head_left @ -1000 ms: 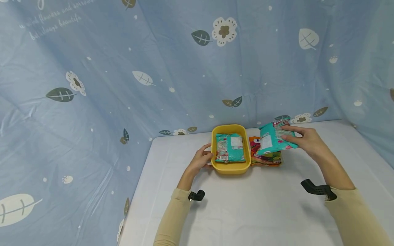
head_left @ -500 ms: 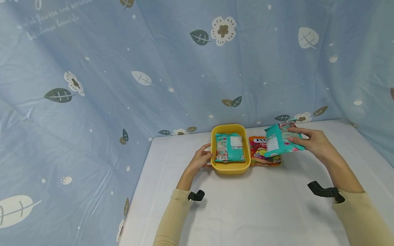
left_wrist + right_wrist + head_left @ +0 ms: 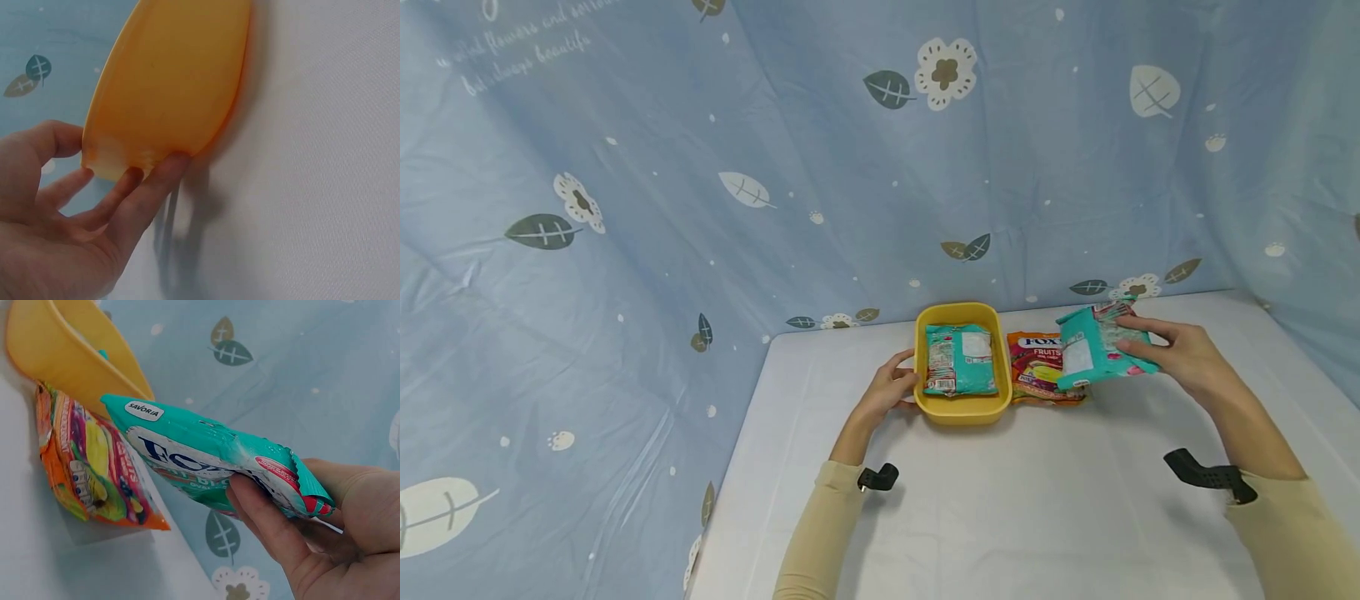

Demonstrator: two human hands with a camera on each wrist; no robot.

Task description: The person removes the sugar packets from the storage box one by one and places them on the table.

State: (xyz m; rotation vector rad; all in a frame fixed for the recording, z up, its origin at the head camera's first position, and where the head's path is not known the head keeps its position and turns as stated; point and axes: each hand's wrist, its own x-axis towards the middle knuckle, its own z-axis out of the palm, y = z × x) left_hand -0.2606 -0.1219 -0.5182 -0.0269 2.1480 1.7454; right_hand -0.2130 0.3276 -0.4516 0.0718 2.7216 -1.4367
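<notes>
My left hand is at the left side of a yellow plastic tub, its thumb at the rim and fingertips against the outer wall in the left wrist view. Inside the tub lies a teal candy bag, its printed back up. Pinched between the thumb and fingers of my right hand is another teal candy bag, held tilted above the table. "FOX" lettering shows on this held bag in the right wrist view. Its left part overlaps an orange candy bag in the head view.
The orange bag marked "FOX'S FRUITS" lies directly right of the tub on a white-covered table. A blue curtain with leaf and flower prints hangs behind the table and on the left. Each wrist wears a black camera mount.
My right hand has moved right and slightly toward me with the teal candy bag, uncovering more of the orange bag. The left hand and the tub have stayed in place.
</notes>
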